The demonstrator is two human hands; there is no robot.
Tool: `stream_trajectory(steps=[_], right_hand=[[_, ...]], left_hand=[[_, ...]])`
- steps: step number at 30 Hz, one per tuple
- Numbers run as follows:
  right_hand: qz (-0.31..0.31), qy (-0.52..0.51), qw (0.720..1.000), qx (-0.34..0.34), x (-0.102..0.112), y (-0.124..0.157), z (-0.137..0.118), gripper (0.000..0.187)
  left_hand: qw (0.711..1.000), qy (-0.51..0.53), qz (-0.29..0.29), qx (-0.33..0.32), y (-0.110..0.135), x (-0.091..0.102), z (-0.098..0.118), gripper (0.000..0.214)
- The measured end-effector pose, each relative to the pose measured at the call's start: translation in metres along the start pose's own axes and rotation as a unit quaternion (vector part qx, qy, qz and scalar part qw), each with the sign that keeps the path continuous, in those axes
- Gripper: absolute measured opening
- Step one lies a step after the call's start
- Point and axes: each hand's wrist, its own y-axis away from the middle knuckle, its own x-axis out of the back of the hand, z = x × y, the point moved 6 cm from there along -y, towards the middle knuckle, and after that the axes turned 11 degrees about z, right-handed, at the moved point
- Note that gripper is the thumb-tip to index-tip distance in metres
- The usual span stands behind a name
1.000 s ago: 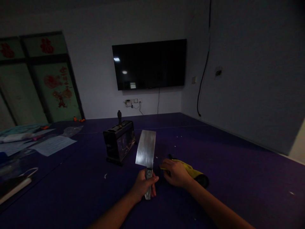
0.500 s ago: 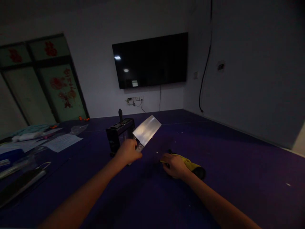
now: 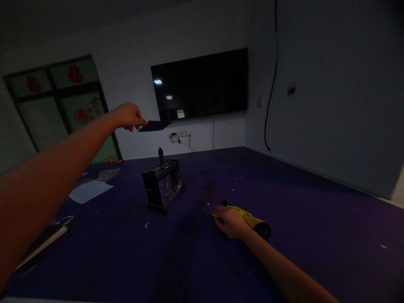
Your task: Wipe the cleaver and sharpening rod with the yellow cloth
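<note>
Raised high on the left, my left hand [image 3: 131,117] pinches the edge of a thin flat plate [image 3: 154,125], which looks dark and lies almost level. Below it, a black box [image 3: 162,185] with an upright dark handle on top stands on the purple surface. My right hand [image 3: 230,221] rests low, fingers curled over a yellow-and-black object [image 3: 248,216] with a round dark end. Its kind cannot be made out, as the hand covers part of it.
White scraps [image 3: 147,225] dot the purple surface [image 3: 195,261]. Paper sheets [image 3: 90,190] and a clear plastic bag [image 3: 109,173] lie at left. A dark flat item with a pale edge [image 3: 47,248] sits near left. A television [image 3: 202,84] hangs on the far wall.
My left hand has lifted the plate up and left, away from beside the black box. The plate has turned from its shiny face to a dark, near-level one. My right hand stays put.
</note>
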Motion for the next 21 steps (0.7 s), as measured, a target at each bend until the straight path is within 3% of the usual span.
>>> stream_trajectory(steps=[4,8,12,21], right_hand=[[-0.003,0.002,1.0,0.003,-0.002,-0.001,0.002,0.022],[-0.011,0.005,1.0,0.003,-0.006,-0.002,0.005,0.02],[-0.017,0.004,1.0,0.0,-0.008,-0.002,0.008,0.02],[-0.024,0.003,1.0,-0.002,-0.009,-0.002,0.011,0.02]], left_hand=[[0.989,0.084,-0.106,0.066,-0.009,0.006,-0.014,0.059],[0.977,0.074,-0.185,0.079,-0.012,-0.002,-0.015,0.059],[0.974,0.061,-0.216,0.043,-0.018,-0.014,-0.007,0.063],[0.961,0.06,-0.267,0.046,-0.016,-0.033,0.004,0.064]])
